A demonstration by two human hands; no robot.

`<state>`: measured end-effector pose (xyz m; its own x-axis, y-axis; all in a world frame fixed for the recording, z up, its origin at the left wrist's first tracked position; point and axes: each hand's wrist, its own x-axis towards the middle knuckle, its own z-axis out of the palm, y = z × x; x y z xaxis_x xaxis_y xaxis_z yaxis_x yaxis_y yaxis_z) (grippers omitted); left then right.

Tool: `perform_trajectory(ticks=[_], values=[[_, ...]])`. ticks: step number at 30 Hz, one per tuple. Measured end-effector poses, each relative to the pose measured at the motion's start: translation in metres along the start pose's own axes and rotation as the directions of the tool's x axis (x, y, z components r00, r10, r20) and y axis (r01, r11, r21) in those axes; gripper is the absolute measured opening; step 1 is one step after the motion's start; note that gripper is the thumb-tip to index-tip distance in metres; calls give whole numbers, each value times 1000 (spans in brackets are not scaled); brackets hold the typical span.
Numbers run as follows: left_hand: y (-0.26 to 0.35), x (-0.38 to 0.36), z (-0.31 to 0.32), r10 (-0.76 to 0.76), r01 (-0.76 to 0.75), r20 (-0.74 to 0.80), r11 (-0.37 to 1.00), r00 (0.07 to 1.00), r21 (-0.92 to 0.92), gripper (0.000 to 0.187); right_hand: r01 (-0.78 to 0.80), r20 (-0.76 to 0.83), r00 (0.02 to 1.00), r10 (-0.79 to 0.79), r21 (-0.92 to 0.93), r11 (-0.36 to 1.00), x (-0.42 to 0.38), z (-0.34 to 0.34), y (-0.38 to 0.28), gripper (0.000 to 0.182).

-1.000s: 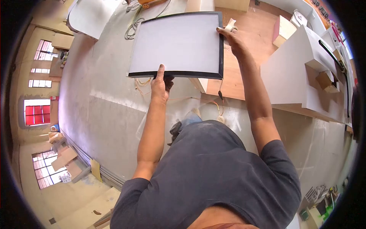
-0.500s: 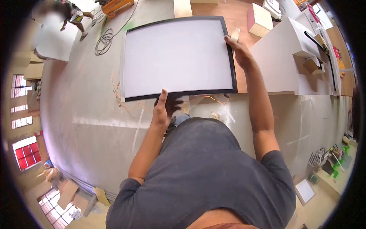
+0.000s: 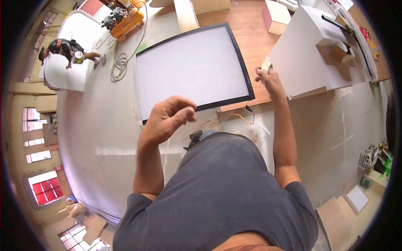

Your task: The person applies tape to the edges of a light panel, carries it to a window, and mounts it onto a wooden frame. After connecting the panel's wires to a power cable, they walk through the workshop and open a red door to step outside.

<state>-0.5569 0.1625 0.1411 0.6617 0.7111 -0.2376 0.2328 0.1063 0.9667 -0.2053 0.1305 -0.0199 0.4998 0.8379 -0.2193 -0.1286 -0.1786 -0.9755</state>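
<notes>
A white panel with a black frame along its far, right and near sides lies before me, partly over a brown wooden surface. My left hand is raised at the panel's near edge, with fingers curled and thumb tip close to the forefinger. Whether anything thin is pinched there is hidden. To the right of the panel, my right hand grips a roll of pale tape, apart from the frame.
Orange wires hang below the panel's near edge. A large white cabinet stands at right. Far left are an orange air compressor, a coiled hose and another person bending by a white piece.
Both hands have let go of the panel's frame. The left hand has risen and curled; the right has moved down and away, keeping the tape roll. The panel now sits slightly turned.
</notes>
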Motion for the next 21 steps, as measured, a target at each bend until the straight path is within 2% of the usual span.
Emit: perform_trajectory(ticks=[2,3,4,6,8,10,11,12,13,14,17,19,21], values=[[18,14,16,106,-101,-62,992,992,75,31,86,75,995,-66,-305,949,-35,-10,-36,26],[23,22,25,89,-85,-37,992,995,95,31,90,116,992,-55,-327,941,-57,-13,-53,24],[27,31,35,124,-115,-53,983,991,144,32,68,90,995,-42,-308,949,-79,-14,-64,24],[28,42,57,152,-141,-41,970,987,198,33,158,199,974,-107,-262,952,-122,-16,-82,23],[29,50,76,231,-256,115,912,966,321,39,167,285,954,-93,-245,955,-159,-13,-102,24],[22,51,89,170,-247,260,922,950,300,47,199,415,908,-51,-322,926,-184,-13,-109,29],[20,51,93,140,-252,347,919,927,303,47,238,383,918,-104,-322,916,-195,-7,-104,28],[17,51,97,107,-257,432,917,895,305,46,183,432,902,-18,-344,921,-202,-6,-102,26],[13,51,101,49,-235,457,903,888,360,44,168,425,905,-2,-353,920,-209,-4,-95,27],[10,52,103,-12,-147,452,938,892,315,41,149,417,909,17,-364,919,-214,-2,-90,27],[6,61,97,-92,-85,484,939,870,332,35,95,386,922,40,-325,941,-218,3,-82,28],[14,67,93,-17,-202,550,920,835,336,26,44,347,935,73,-318,947,-216,11,-84,29],[11,75,87,-20,-245,588,898,809,367,23,0,311,945,102,-311,950,-217,18,-81,30]])
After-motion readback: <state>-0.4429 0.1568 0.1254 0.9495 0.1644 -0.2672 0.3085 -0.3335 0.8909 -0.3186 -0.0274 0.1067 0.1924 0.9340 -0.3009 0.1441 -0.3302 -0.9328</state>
